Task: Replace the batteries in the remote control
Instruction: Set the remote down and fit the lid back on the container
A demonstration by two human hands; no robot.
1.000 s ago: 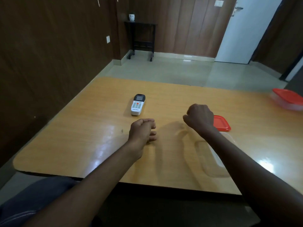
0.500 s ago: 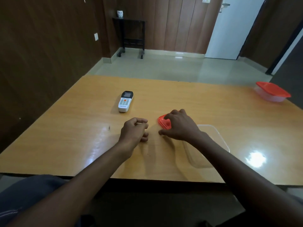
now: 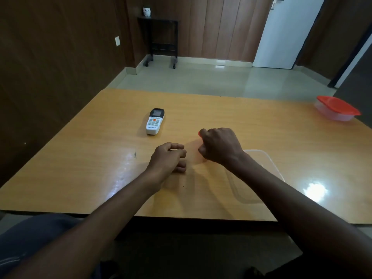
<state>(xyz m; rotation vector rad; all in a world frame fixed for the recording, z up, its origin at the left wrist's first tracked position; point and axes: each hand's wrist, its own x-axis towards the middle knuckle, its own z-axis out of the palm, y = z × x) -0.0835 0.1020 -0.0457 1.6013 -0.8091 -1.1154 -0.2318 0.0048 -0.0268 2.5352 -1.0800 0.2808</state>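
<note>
1. Head view takes in a broad wooden table, its near edge just in front of the person.
2. Toward the right near edge stands a clear open container, partly behind the right forearm; a second lidded container sits at the far right corner.
3. Left of centre lies the remote control, buttons up, long axis running away from the person, screen end far.
4. Right hand is curled round a red lid — only a sliver shows past the knuckles.
5. Left hand rests on the table with fingers loosely curled, holding nothing I can see.
6. Relation that matters: the remote lies ahead and slightly left of the left hand, which is the nearer one — so that hand looks better placed to reach it.
</note>
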